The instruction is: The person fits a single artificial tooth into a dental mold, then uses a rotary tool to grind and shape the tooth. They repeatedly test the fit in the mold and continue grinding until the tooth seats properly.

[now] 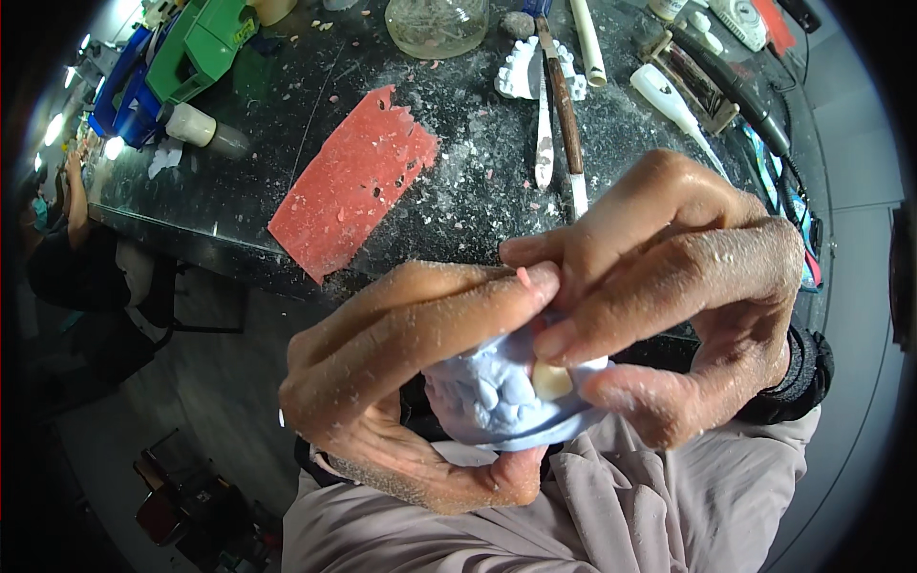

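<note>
A pale blue plaster dental cast (492,406) is held above my lap, close to the bench's front edge. My left hand (392,334) wraps it, fingers over the far side and thumb under the near rim. One ivory artificial tooth (552,380) stands among the blue teeth. Around that tooth, my right hand (688,277) is closed, with fingertips pressed on the cast from above and the thumb at its right side. A small strip of pink wax (523,277) shows at my left fingertip. My fingers hide the far part of the cast.
On the dark, dusty bench lie a torn pink wax sheet (349,186), a wax knife (564,105), a white dental cast (516,72) and a white-handled tool (666,98). A glass jar (437,27) and green holder (201,48) stand farther back. Another person (72,248) sits far left.
</note>
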Tool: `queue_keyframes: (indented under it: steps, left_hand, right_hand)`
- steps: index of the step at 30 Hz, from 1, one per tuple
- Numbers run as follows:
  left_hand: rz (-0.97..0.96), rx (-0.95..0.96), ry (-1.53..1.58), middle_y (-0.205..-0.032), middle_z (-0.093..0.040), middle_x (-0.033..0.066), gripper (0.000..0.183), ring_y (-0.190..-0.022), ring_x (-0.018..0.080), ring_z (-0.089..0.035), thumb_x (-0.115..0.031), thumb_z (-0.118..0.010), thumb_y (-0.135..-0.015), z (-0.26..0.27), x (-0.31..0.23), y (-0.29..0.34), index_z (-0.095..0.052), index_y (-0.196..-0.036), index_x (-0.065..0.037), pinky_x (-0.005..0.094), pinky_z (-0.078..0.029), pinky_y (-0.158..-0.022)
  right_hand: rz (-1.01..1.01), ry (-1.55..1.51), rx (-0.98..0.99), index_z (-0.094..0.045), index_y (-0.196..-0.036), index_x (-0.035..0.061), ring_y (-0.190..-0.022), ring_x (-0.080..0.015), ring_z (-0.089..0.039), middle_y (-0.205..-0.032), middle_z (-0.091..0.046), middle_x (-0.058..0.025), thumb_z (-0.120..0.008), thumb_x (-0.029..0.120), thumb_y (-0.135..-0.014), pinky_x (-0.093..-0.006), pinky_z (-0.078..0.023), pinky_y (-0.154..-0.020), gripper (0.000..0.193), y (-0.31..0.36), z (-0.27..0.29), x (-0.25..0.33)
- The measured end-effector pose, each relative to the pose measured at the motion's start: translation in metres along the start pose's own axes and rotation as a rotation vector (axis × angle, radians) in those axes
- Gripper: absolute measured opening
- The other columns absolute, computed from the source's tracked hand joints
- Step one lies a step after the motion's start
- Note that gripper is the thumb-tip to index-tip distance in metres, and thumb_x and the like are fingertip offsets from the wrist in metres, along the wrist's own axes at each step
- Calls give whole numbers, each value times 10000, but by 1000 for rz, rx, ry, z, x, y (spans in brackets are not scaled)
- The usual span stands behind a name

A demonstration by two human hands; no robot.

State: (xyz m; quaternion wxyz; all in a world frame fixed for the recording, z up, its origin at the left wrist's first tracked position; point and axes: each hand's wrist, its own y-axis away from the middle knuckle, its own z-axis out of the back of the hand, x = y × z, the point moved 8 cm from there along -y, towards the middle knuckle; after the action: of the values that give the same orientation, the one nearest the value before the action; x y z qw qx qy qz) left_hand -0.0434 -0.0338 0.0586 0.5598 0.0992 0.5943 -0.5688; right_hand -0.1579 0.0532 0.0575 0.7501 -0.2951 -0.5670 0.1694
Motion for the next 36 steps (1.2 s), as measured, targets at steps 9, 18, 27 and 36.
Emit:
queue_keyframes:
  steps: [9, 18, 27, 36]
  left_hand:
    - [-146, -94, 211, -852, -685, 151, 515, -766, 213, -689, -280, -848, -631, 7, 1, 8, -682, -1012, 22, 304, -581, -636]
    - [4, -190, -65, -755, -668, -53, 228, -739, 98, -668, -218, -797, -704, -2, -5, 11, -634, -860, -186, 340, -557, -797]
    - [290, -361, -23, -823, -697, -40, 147, -881, 123, -683, -197, -720, -807, -8, -5, 20, -574, -795, -209, 339, -539, -865]
    - [123, -118, 75, -885, -708, -14, 154, -961, 170, -675, -181, -734, -786, -2, -1, 17, -583, -813, -203, 386, -511, -932]
  right_hand:
    - [-7, -152, 9, -684, -841, -19, -871, -267, -678, -896, -567, -152, -772, -12, -704, -412, -559, -894, 163, -3, -14, 19]
    - [-101, -108, -101, -682, -770, 18, -867, -248, -680, -849, -580, -124, -796, 2, -698, -381, -581, -869, 136, -2, -13, 15]
    - [-213, -20, -207, -622, -687, 25, -839, -229, -681, -816, -587, -121, -788, -4, -706, -313, -595, -838, 170, -2, -15, 30]
    - [-222, -36, -172, -615, -692, 22, -847, -245, -683, -819, -589, -129, -772, -33, -710, -298, -596, -831, 167, -7, -17, 33]
